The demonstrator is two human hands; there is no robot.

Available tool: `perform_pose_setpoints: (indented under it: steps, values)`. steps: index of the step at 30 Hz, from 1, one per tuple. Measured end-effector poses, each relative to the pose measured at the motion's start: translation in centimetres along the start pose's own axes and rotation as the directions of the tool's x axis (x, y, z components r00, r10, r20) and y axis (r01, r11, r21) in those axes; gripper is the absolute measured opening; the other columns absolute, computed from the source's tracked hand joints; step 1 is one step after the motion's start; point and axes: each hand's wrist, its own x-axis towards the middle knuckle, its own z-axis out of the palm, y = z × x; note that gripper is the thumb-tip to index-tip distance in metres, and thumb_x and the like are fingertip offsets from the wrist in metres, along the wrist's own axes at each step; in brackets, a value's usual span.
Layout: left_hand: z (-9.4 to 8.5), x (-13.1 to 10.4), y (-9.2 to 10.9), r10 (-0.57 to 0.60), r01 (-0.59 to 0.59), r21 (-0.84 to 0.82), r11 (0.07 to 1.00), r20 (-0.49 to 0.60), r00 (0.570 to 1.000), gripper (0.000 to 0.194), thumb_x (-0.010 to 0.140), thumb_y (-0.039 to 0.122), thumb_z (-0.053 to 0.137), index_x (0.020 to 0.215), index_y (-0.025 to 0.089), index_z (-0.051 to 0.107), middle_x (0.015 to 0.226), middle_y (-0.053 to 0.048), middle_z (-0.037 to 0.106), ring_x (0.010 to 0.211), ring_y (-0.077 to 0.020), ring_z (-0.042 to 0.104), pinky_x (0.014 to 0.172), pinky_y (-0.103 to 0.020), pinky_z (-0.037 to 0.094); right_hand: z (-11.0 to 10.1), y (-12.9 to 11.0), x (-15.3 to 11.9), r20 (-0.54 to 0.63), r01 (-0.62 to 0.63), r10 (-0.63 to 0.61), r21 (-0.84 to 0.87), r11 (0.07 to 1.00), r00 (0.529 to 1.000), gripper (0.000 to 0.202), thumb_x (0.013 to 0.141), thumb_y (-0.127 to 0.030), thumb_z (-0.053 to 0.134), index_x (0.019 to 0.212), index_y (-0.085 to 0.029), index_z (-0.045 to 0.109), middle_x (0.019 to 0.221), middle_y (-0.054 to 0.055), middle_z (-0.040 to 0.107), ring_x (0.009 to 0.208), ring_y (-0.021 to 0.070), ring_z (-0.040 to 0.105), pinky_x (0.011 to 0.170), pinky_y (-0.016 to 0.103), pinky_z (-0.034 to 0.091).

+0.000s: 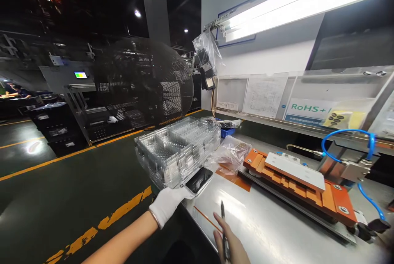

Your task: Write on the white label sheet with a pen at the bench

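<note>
One slim tool (223, 219) held in the right hand (234, 244) — left hand (167, 205) beside a dark slab (199, 180), grip unclear

Left of the large caged fan (147, 85) stand black cabinets (60, 128); behind it rises a grey pillar (155, 5); right of it are a pale wall (267, 57) and bright tube light (292, 7); before it, green floor (113, 182) with worn yellow striping (123, 211).

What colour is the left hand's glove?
White glove, best seen in the head view.
</note>
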Motion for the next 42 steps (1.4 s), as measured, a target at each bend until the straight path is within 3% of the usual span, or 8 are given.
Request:
perform_pose_setpoints:
  steps: [10,15,18,23,28,33,36,42]
  values:
    - [-3.1,-1.1,3.0,0.0,0.001,0.012,1.0,-0.056,0.998,0.03,0.09,0.022,0.055,0.116,0.033,0.065,0.115,0.004,0.07,0.097,-0.0222,0.068,0.088,-0.035,0.05,5.1,0.8,7.0,0.133,0.117,-0.1,-0.133,0.984,0.986,0.047,0.087,-0.015,0.037,0.129,-0.018,0.057,0.131,0.01,0.061,0.133,0.0387,0.042,0.106,0.067,0.035]
    - [-7.3,-5.2,4.4,-0.061,0.043,-0.091,0.995,-0.212,0.975,0.03,0.09,0.029,0.05,0.114,0.036,0.067,0.101,0.002,0.074,0.085,-0.0203,0.069,0.08,-0.031,0.053,2.4,0.0,7.5,0.125,0.113,-0.104,-0.069,0.991,0.987,0.04,0.096,-0.032,0.037,0.129,-0.022,0.057,0.128,0.011,0.063,0.126,0.0323,0.052,0.104,0.058,0.041]
    - [-8.2,-6.6,3.6,-0.312,0.214,-0.276,0.937,-0.386,0.868,0.026,0.089,0.035,0.05,0.102,0.032,0.072,0.092,0.0,0.075,0.08,-0.0204,0.069,0.077,-0.03,0.054,-0.8,-0.1,7.1,0.106,0.104,-0.099,-0.045,0.994,0.989,0.037,0.099,-0.036,0.037,0.128,-0.026,0.057,0.123,0.01,0.065,0.113,0.0264,0.061,0.094,0.044,0.052]
    - [-4.9,-4.5,3.0,-0.668,0.291,-0.858,0.424,-0.079,0.74,0.05,0.086,0.056,0.053,0.123,0.022,0.054,0.097,-0.004,0.067,0.052,-0.0088,0.045,0.043,-0.02,0.04,-4.0,1.7,5.1,0.017,0.189,-0.188,-0.082,0.979,0.982,0.039,0.099,-0.039,0.037,0.136,-0.039,0.05,0.133,0.006,0.058,0.122,0.0276,0.054,0.097,0.046,0.049]
    - [-0.7,-0.4,7.2,-0.583,0.148,-0.989,0.008,0.116,0.805,0.089,0.077,0.057,0.066,0.148,0.026,0.021,0.077,0.003,0.055,0.056,-0.0082,0.041,0.042,-0.015,0.034,-6.2,4.6,2.7,-0.17,-0.014,0.009,-0.026,1.0,0.985,0.058,0.094,-0.054,0.038,0.146,-0.027,0.036,0.126,0.012,0.064,0.114,0.0283,0.06,0.092,0.043,0.052]
    - [0.1,2.1,11.9,-0.393,0.181,-0.952,-0.247,0.269,0.879,0.068,0.073,0.053,0.071,0.131,0.026,0.049,0.09,-0.001,0.062,0.058,-0.0079,0.05,0.041,-0.016,0.035,-10.5,2.6,1.1,-0.262,-0.415,0.416,0.063,0.908,0.871,0.046,0.082,-0.066,0.053,0.101,-0.025,0.06,0.099,0.005,0.069,0.099,0.0279,0.064,0.084,0.037,0.05]
    - [2.0,2.6,12.4,-0.382,0.233,-0.972,-0.037,0.229,0.896,0.041,0.081,0.047,0.062,0.113,0.021,0.064,0.106,-0.007,0.066,0.082,-0.0168,0.062,0.059,-0.024,0.051,-11.9,1.2,1.0,-0.316,-0.506,0.528,0.154,0.849,0.789,0.056,0.08,-0.075,0.043,0.098,-0.025,0.06,0.099,0.006,0.066,0.097,0.0298,0.06,0.084,0.04,0.045]
    - [7.8,1.6,10.7,-0.251,0.159,-0.395,0.905,-0.192,0.949,0.025,0.091,0.029,0.046,0.093,0.026,0.07,0.088,-0.005,0.069,0.084,-0.023,0.063,0.079,-0.038,0.047,-13.0,0.6,1.5,-0.358,-0.453,0.591,0.401,0.796,0.723,0.076,0.082,-0.074,0.043,0.139,-0.022,0.039,0.134,0.013,0.052,0.12,0.0322,0.052,0.106,0.048,0.031]
